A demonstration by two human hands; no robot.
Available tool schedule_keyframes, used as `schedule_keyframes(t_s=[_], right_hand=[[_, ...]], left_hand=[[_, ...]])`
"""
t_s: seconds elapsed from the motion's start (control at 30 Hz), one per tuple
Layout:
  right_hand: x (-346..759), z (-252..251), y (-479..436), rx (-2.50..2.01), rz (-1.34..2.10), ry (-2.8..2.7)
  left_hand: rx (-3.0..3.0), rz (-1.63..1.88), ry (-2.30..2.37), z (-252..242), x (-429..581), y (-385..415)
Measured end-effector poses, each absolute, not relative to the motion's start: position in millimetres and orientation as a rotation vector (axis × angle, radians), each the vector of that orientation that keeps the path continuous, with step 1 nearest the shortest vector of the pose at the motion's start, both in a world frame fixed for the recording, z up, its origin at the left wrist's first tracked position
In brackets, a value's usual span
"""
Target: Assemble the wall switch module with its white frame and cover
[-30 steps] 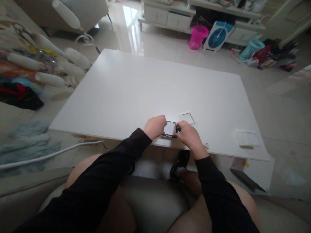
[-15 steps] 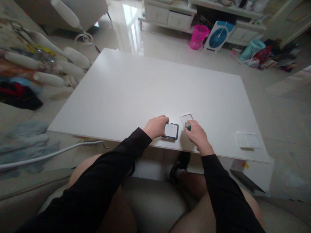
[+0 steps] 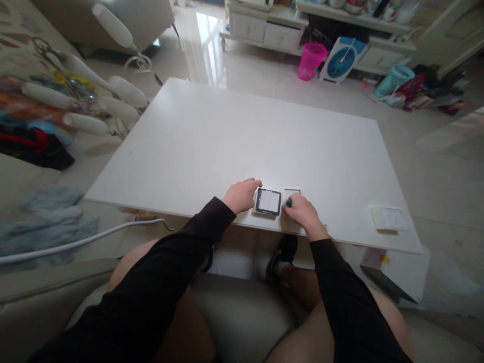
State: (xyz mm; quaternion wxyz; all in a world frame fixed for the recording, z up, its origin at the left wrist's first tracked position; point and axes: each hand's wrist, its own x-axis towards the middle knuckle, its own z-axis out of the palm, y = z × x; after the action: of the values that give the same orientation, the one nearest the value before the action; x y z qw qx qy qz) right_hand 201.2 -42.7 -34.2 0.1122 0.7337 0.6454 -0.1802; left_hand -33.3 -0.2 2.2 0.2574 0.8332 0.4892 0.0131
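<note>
Near the front edge of the white table [image 3: 234, 131] lies a small square panel [image 3: 268, 201] with a black border and a pale face. My left hand [image 3: 241, 195] grips its left side, the fingertips at the upper left corner and the thumb mostly hidden. Just right of the panel, my right hand [image 3: 303, 210] is closed around a small green-ended object [image 3: 289, 202], too small and covered for me to tell its kind. A thin white frame [image 3: 292, 190] lies beyond the right hand, which hides most of it.
An open white box or case [image 3: 388, 219] lies at the table's right end. White rounded chair parts [image 3: 126, 91] stand along the left edge. Across the floor are a pink basket [image 3: 312, 60], a blue-and-white fan [image 3: 342, 59] and a turquoise basket [image 3: 395, 79].
My right hand has come nearer the panel's right side and slightly toward me. The white frame sits straighter and more covered. The panel is turned slightly; the view has shifted a little.
</note>
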Motion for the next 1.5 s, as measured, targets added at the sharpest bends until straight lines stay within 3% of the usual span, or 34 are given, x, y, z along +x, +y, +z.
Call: schedule_keyframes(t_s=[0.17,0.33,0.4,0.53,0.6,0.67,0.97,1.5], right_hand=[[203,-29,-42,2.260,-0.518,1.917],[199,-11,-38,2.723,-0.690,2.110],[195,2,-37,2.955,-1.078,2.115],[187,28,-38,2.836,-2.504,1.686],[186,35,-39,2.638,-2.887,1.517],[185,37,-40,2.559,-3.044,1.387],[181,25,-39,2.775,-2.977,1.189],[181,13,-38,2.983,-2.835,1.234]], left_hand=[[2.153,0.161,1.355,1,-28,6],[2.005,0.383,1.395,-1,-26,10],[1.954,0.457,1.367,0,-24,10],[1.801,0.613,1.228,3,-16,11],[1.689,0.683,1.112,2,-12,11],[1.544,0.727,1.003,-1,-8,12],[1.069,0.757,0.969,-3,-7,13],[1.177,0.752,1.085,-2,-10,14]])
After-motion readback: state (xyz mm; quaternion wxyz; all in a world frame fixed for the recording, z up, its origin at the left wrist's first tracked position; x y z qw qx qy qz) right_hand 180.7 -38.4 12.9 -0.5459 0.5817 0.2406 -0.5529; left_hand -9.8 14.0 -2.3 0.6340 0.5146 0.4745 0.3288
